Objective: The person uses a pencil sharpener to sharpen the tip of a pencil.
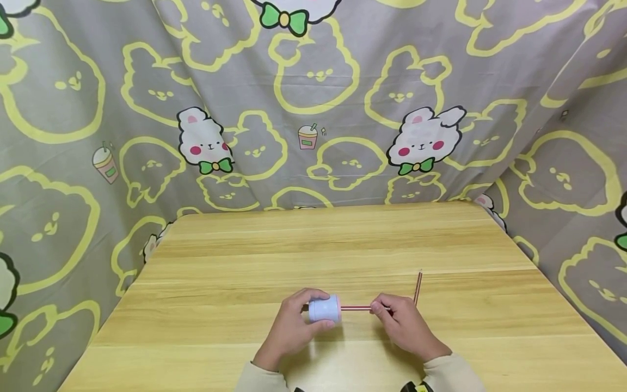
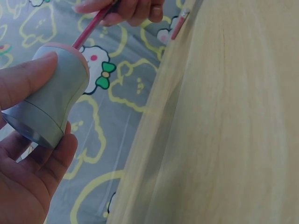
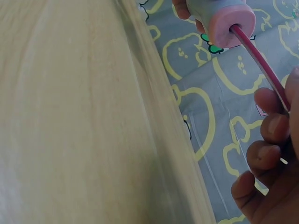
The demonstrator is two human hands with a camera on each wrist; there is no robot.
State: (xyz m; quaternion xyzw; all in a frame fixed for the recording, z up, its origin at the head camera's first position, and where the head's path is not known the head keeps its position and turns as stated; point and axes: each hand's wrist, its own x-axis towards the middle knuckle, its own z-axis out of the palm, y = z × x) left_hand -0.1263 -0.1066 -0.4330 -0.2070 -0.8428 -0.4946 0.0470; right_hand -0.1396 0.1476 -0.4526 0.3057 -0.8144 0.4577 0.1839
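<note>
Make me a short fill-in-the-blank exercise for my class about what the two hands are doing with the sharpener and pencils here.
1. The left hand grips a pale blue pencil ____.
2. The right hand holds a red pencil whose tip is pushed ____ the sharpener.
3. A second pencil lies on the wooden ____, beside the right hand.

Missing words: sharpener; into; table

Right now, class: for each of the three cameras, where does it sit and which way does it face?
Head: worn high, facing forward and down at the table; both hands and sleeves show.
Left wrist: beside the left hand, gripping the sharpener.
Right wrist: beside the right hand, holding the pencil.
All views share sharpener and pencil.
</note>
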